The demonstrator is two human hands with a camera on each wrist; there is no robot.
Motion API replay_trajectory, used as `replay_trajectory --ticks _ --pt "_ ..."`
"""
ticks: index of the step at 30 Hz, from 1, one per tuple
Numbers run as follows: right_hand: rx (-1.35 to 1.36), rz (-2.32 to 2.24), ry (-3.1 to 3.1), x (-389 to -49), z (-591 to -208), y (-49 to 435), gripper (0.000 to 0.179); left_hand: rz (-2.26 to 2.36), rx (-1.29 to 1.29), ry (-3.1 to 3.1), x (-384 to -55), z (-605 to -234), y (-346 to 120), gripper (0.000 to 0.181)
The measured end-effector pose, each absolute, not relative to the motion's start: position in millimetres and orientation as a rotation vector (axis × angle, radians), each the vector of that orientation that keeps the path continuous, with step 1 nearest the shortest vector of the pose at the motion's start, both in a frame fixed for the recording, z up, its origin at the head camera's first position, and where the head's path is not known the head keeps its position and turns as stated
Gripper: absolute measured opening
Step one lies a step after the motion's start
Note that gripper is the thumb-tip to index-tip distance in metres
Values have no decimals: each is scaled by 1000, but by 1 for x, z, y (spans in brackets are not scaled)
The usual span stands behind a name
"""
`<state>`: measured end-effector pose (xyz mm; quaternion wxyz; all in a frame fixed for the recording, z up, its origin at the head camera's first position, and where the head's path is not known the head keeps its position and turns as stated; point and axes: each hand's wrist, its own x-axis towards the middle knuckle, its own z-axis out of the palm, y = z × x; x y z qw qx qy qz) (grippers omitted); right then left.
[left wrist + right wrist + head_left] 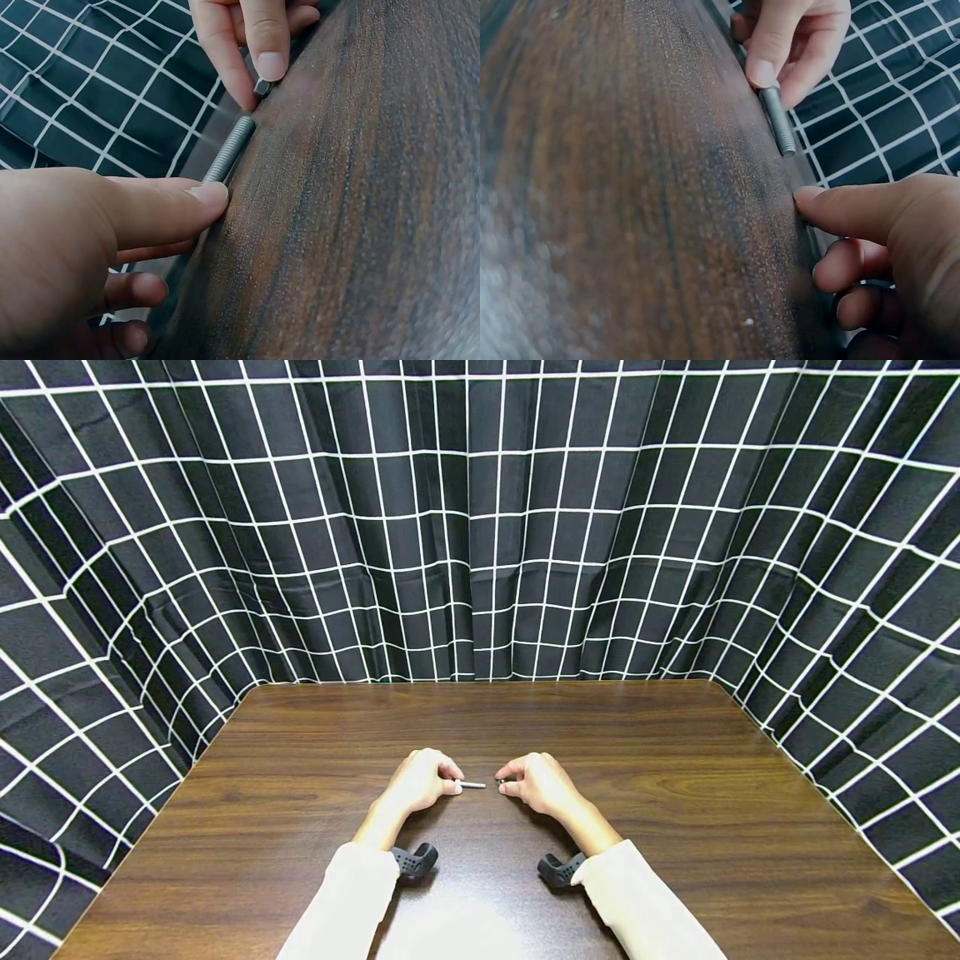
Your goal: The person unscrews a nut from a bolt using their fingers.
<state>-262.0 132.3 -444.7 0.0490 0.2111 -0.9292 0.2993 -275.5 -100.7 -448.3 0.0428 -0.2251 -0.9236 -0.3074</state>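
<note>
Between thumb and fingertips, my left hand [416, 782] pinches one end of a grey metal bolt [473, 785]. Its threaded shank [231, 150] points toward my right hand [546, 783]; the end inside the left grip is hidden. My right hand pinches a small metal nut [262, 88], its flat sides showing below the fingertip in the left wrist view. A small gap separates the bolt's free tip [787, 152] from the nut. In the right wrist view the thumb covers the nut. Both hands are low over the table, and whether the bolt touches it I cannot tell.
A brown wood-grain table [480, 718] lies under both hands. Black curtains [420, 543] with a white grid stand along its back and sides. Dark wrist mounts [415, 861] sit at the white sleeves [341, 902]. Light glares off the near table edge.
</note>
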Motion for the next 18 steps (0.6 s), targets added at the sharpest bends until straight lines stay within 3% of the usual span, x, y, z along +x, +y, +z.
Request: replay_trajectory --ticks 18 --pt "678 900 -2850 -264 -442 134 23 -938 -688 -2859 -275 -445 -99 20"
